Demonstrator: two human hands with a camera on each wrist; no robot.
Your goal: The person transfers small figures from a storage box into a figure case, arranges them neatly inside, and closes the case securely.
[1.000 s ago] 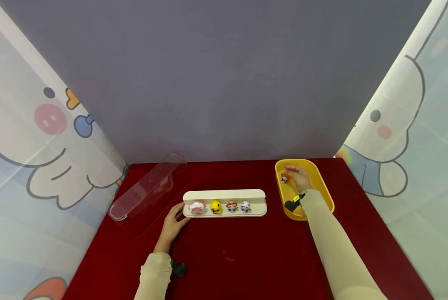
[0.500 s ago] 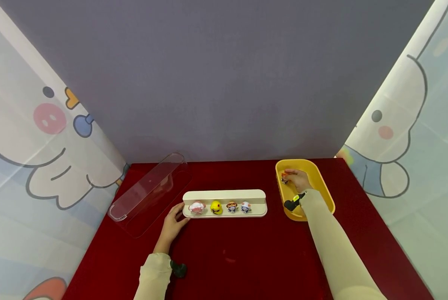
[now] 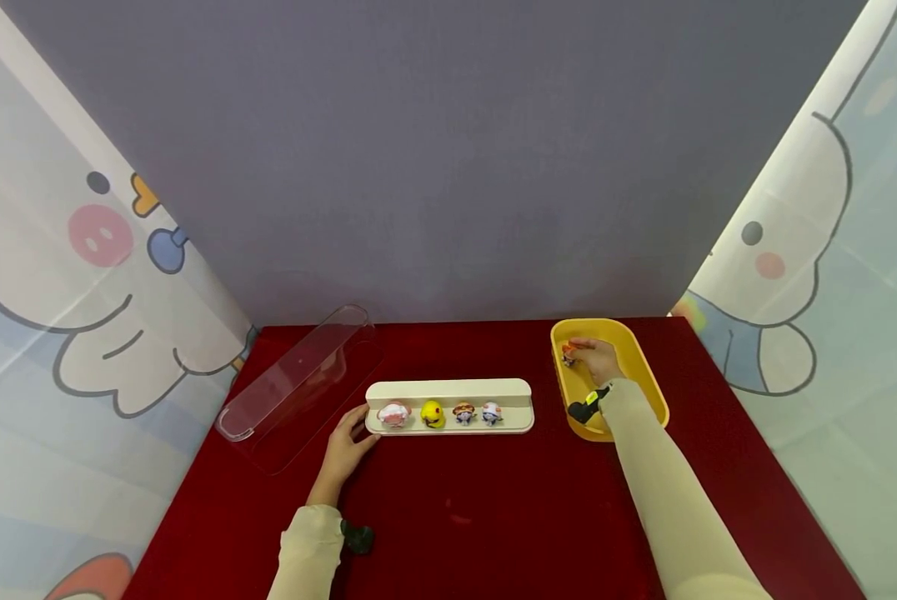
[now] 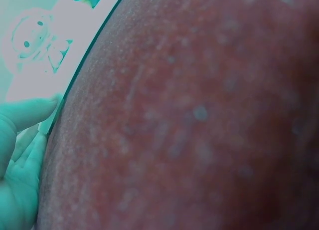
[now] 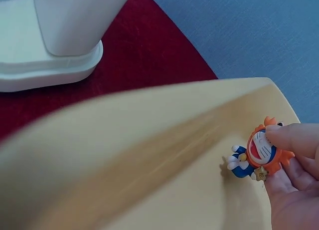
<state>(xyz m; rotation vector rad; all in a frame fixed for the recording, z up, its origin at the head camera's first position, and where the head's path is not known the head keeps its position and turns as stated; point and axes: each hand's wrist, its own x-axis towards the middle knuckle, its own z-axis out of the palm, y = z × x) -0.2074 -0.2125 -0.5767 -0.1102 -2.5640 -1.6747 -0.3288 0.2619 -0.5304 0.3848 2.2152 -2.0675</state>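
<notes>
My left hand [image 3: 346, 450] holds the left end of a white display stand [image 3: 452, 389], its thumb at the front edge. Along that stand sit a pink-and-white figurine [image 3: 394, 415], a yellow one [image 3: 433, 414] and two small blue-and-white ones. In the left wrist view, the thumb [image 4: 35, 113] touches the stand's edge, with the palm beside it. Inside a yellow bin [image 3: 647, 379], my right hand [image 3: 598, 358] pinches a Doraemon figurine [image 5: 261, 149] in an orange crab-like hood between thumb and fingers. The figurine is tilted over the bin floor.
A clear plastic cover [image 3: 298, 379] lies slanted at the left of the red-covered table [image 3: 463, 517]. A grey wall [image 3: 448, 167] rises behind the table. Cartoon-printed curtains [image 3: 36, 333] flank both sides.
The right hand's fingers have closed onto the orange-hooded Doraemon figurine in the yellow bin. The left hand and the display stand stay in place.
</notes>
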